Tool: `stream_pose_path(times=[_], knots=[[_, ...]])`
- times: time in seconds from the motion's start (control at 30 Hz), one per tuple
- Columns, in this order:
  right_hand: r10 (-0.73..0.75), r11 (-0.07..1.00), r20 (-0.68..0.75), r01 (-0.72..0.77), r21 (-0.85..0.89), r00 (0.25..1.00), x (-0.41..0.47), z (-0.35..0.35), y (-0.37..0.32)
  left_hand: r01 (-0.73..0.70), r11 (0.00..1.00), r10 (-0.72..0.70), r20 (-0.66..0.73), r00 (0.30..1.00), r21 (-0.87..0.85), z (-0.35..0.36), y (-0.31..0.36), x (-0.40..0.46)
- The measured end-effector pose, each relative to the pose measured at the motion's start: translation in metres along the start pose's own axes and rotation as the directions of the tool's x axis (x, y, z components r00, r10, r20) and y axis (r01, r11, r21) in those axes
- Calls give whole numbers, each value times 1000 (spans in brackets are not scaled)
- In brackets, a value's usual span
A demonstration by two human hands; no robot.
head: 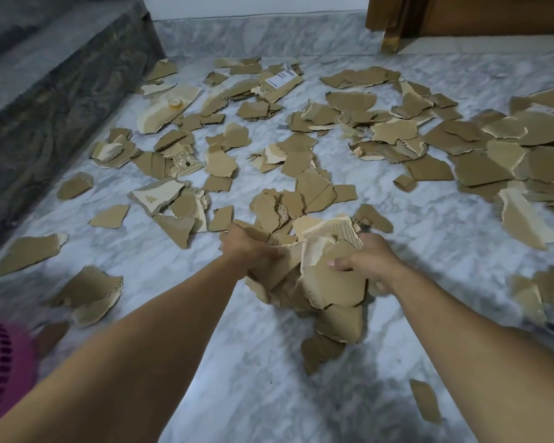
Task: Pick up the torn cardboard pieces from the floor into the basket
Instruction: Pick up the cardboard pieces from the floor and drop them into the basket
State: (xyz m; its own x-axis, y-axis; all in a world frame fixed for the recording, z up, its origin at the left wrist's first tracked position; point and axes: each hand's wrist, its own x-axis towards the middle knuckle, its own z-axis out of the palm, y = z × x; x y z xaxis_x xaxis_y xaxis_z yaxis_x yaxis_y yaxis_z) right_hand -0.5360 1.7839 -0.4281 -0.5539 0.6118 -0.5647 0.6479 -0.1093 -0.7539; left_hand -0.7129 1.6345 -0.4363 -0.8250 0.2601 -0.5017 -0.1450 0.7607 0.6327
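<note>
I clamp a loose bundle [317,276] of cardboard scraps between both hands: left hand [248,247] curled into its 9 o'clock side, right hand [370,262] pinching the 3 o'clock side, thumb on top. The bundle hangs untidily, lower scraps sagging toward the floor [269,394]. The basket [4,356] sits at 8 o'clock, well apart. Likely failure: scraps at the bundle's 6 o'clock slip out during the swing across, since only side pressure holds them. Many scraps [493,145] lie from 10 to 2 o'clock.
</note>
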Motion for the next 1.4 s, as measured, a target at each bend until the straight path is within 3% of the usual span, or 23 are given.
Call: stream_pose_path(times=[0.17, 0.3, 0.4, 0.57, 0.7, 0.83, 0.97, 1.13, 1.4], knots=[[-15, 1000, -9, 15, -4, 1000, -6, -5, 1, 45, 972, 14, 250, 968, -229, -1, 6, -9], [-59, 998, 17, 59, -20, 998, -17, -12, -7, 169, 966, -50, 502, 864, -195, -13, 9, -20], [-70, 998, 21, 70, 3, 997, -25, -18, -14, 215, 954, -83, 505, 859, -209, -20, 11, -36], [-95, 995, -12, 95, -25, 995, -46, -35, -40, 226, 926, -112, 352, 929, -302, -59, 9, -61], [-210, 969, -18, 206, -134, 978, -66, -46, -79, 124, 921, -77, 139, 987, -368, -102, 15, -88], [-312, 935, 28, 312, -170, 950, -98, -40, -126, -14, 926, -7, -55, 998, -377, -150, 24, -126], [-413, 879, 80, 420, -227, 907, -135, -21, -176, -105, 955, 56, -180, 982, -278, -210, 33, -171], [-521, 817, 174, 547, -182, 836, -198, 17, -242, -187, 950, 90, -355, 931, -250, -306, 35, -246], [-657, 677, 362, 729, -102, 661, -316, 113, -343, -110, 972, -40, -605, 796, -208, -457, -11, -364]])
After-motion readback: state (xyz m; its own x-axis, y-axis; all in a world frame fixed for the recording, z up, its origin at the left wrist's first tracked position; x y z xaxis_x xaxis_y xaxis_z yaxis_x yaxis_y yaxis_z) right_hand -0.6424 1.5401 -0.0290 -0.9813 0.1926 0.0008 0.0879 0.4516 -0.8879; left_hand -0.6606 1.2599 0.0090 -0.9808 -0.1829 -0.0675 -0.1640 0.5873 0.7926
